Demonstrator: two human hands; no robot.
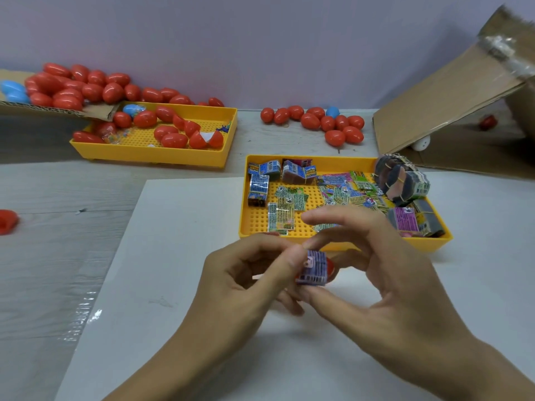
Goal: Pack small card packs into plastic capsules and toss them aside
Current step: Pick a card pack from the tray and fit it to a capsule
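Note:
A small purple card pack [314, 267] sits between both my hands, low over the white board. My left hand [246, 282] pinches its left side with thumb and fingers. My right hand [385, 273] holds it from the right, its thumb under the pack and its index finger stretched out above. A red capsule half [333, 269] shows just behind the pack, mostly hidden by my fingers; which hand holds it I cannot tell. Right behind my hands a yellow tray [246, 198] holds several loose and bundled card packs [289, 202].
A second yellow tray [150, 153] at the back left holds red capsules [173, 138] and open halves. More red and blue capsules spill from a cardboard flap [58, 88]. A capsule pile [324, 121] lies at the back centre. A cardboard box [451, 111] leans at right. One red capsule [7, 221] lies far left.

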